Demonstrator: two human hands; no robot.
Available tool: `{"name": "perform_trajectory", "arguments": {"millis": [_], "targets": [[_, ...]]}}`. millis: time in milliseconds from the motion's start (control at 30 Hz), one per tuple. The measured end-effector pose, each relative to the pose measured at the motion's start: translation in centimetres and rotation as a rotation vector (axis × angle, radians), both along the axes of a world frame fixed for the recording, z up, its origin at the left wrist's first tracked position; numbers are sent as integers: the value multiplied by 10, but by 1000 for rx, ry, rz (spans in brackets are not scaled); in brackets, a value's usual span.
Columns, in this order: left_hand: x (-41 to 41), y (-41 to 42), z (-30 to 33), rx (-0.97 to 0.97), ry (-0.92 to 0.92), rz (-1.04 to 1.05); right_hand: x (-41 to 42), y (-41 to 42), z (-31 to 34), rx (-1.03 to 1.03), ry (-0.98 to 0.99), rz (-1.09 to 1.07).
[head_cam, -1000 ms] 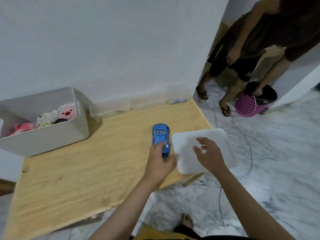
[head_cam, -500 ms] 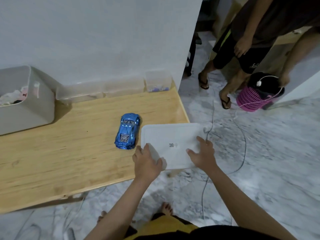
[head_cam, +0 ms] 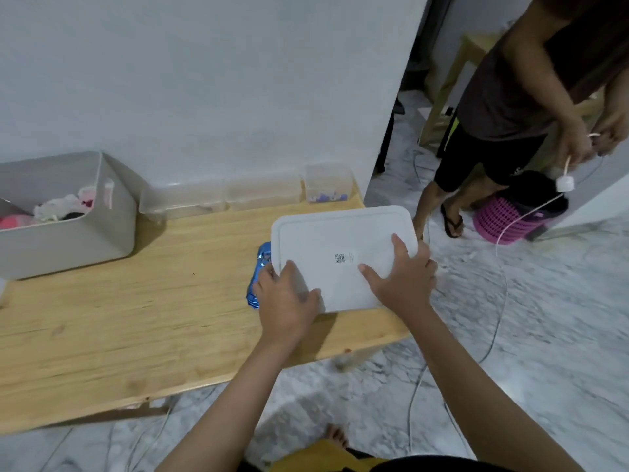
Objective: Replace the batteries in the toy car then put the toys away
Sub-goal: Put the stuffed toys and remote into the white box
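Both my hands hold a flat white lid (head_cam: 340, 240) lifted above the right end of the wooden table (head_cam: 136, 318). My left hand (head_cam: 286, 301) grips its near left corner. My right hand (head_cam: 405, 277) grips its near right edge, fingers spread on top. The blue toy car (head_cam: 258, 267) lies on the table, mostly hidden behind the lid and my left hand. A grey storage bin (head_cam: 85, 233) with soft toys inside stands at the far left by the wall.
Clear plastic boxes (head_cam: 238, 195) line the wall at the back of the table. A person (head_cam: 527, 97) stands at the right holding a white cable, beside a pink basket (head_cam: 510, 219). Cables trail over the marble floor.
My left hand let go of the car and took the lid's corner. Both hands have raised the lid off the table, and it now covers part of the car.
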State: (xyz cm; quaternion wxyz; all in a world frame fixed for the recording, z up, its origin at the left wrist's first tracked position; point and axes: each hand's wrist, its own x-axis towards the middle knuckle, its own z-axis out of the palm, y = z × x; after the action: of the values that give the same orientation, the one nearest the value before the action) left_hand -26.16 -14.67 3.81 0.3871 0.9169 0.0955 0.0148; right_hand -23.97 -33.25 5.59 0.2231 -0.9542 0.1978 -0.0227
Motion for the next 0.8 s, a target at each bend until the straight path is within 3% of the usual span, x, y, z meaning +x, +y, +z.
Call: {"name": "perform_trajectory", "arguments": {"millis": [533,800], "targets": [[46,362,91,46,-176,229,72,346,79,104,-97,395],[76,476,91,-26,-129,326,109,458,81,102,-25,493]]}}
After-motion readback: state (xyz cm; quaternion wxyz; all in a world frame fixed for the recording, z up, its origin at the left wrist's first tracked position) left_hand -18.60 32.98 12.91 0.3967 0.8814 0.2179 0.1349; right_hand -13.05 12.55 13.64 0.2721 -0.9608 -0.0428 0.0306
